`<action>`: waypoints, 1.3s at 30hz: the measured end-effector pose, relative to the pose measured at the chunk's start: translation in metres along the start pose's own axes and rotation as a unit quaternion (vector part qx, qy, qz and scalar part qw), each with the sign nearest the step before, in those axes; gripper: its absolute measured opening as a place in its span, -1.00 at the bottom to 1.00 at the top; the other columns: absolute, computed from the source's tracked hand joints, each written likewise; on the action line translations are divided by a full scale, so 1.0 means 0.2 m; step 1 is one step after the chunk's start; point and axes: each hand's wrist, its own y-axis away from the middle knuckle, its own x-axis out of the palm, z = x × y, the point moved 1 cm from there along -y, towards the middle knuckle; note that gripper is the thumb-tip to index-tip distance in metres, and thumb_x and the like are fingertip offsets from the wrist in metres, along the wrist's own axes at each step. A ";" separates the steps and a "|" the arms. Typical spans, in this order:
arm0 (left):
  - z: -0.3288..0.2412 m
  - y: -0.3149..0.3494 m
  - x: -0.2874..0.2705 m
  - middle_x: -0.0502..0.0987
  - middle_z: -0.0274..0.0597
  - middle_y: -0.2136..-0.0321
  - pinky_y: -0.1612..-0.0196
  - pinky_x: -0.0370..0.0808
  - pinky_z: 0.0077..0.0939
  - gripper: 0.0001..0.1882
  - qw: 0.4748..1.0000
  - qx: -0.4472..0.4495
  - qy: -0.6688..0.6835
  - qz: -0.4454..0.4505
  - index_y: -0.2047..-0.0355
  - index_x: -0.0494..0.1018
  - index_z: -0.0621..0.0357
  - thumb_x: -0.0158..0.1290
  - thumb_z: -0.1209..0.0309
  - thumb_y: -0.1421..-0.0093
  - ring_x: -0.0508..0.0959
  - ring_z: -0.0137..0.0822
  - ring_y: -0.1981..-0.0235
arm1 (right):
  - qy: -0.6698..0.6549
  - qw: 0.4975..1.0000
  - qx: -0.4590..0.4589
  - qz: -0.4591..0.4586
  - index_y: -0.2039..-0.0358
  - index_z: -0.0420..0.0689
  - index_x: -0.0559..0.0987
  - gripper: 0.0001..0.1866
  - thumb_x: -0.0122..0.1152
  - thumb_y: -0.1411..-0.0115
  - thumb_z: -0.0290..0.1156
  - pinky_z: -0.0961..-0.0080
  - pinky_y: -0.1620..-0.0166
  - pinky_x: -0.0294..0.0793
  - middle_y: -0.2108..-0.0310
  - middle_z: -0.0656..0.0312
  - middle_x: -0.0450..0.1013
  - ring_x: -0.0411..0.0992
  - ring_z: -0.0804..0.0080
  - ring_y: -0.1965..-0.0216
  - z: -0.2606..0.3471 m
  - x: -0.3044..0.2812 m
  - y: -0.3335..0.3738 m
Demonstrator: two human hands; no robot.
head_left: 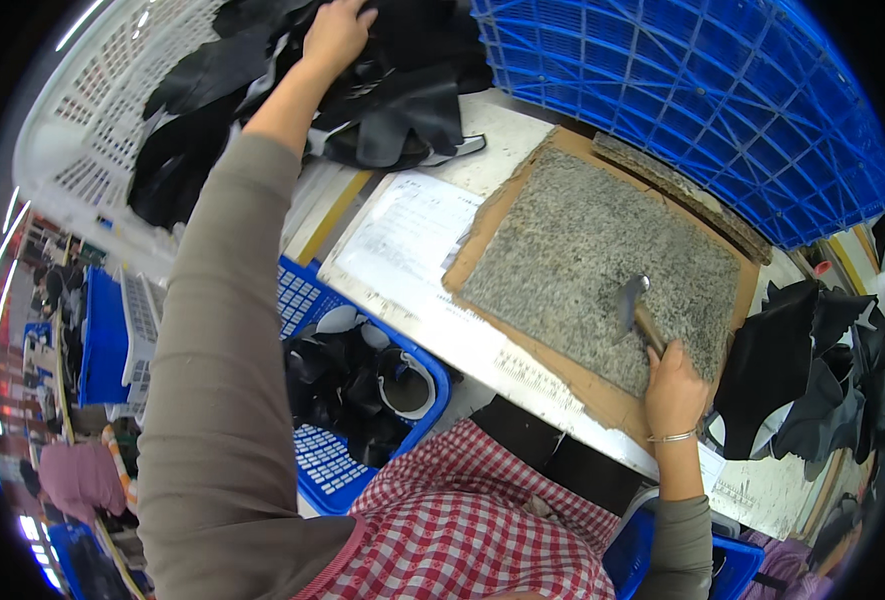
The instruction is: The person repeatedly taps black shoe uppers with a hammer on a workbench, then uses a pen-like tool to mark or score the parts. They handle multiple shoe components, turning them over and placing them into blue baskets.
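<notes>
1. Lying across the grey speckled stone slab (582, 255), the hammer (640, 312) has its long axis running from lower right to upper left, metal head pointing up-left and resting on the slab, wooden handle leading back down to the right hand (674, 385).
2. That right hand's fingers are wrapped closed around the handle's lower end; a thin bracelet (670, 437) sits on the wrist.
3. The slab rests on a brown cardboard sheet (602, 395) on the table (482, 340), beside a printed paper (402, 235).
4. The left hand (337, 32) reaches far up-left into a white basket (92, 120), fingers curled down onto a pile of black leather pieces (402, 90); whether they grip one, I cannot tell.
5. A blue crate (702, 90) stands behind the slab, more black pieces (812, 380) lie at the right, and a lower blue basket (322, 465) holds others.
</notes>
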 end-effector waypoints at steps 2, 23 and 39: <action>0.11 -0.20 0.28 0.62 0.15 -0.01 -0.19 0.46 -0.11 -0.57 0.997 -0.024 0.068 0.008 -0.05 0.57 0.26 0.07 0.17 -0.37 0.56 0.16 -0.10 | -0.015 1.000 -0.005 -0.002 0.19 -0.17 0.49 -0.66 0.39 -0.21 -0.22 0.26 0.49 0.58 0.37 0.10 0.54 0.58 0.11 0.49 0.01 0.00 -0.01; 0.06 0.63 0.10 0.41 0.05 -0.23 -0.18 0.46 -0.08 -0.27 0.977 -0.162 0.085 0.106 -0.38 0.27 -0.12 0.27 0.14 -0.24 0.47 0.17 -0.20 | -0.011 1.000 -0.002 0.027 0.11 -0.19 0.48 -0.63 0.38 -0.18 -0.28 0.23 0.45 0.56 0.32 0.08 0.52 0.57 0.08 0.46 0.03 0.00 -0.02; -0.76 0.48 -0.86 0.67 -0.18 0.01 0.13 0.66 -0.44 -0.52 0.970 0.104 0.099 -0.198 -0.15 0.56 0.05 0.18 0.55 -0.19 0.71 -0.21 0.10 | -0.319 0.945 0.047 0.052 0.23 -0.24 0.52 -0.62 0.08 -0.46 -0.12 0.11 0.39 0.39 0.53 -0.13 0.45 0.47 -0.20 0.46 0.16 -0.32 0.22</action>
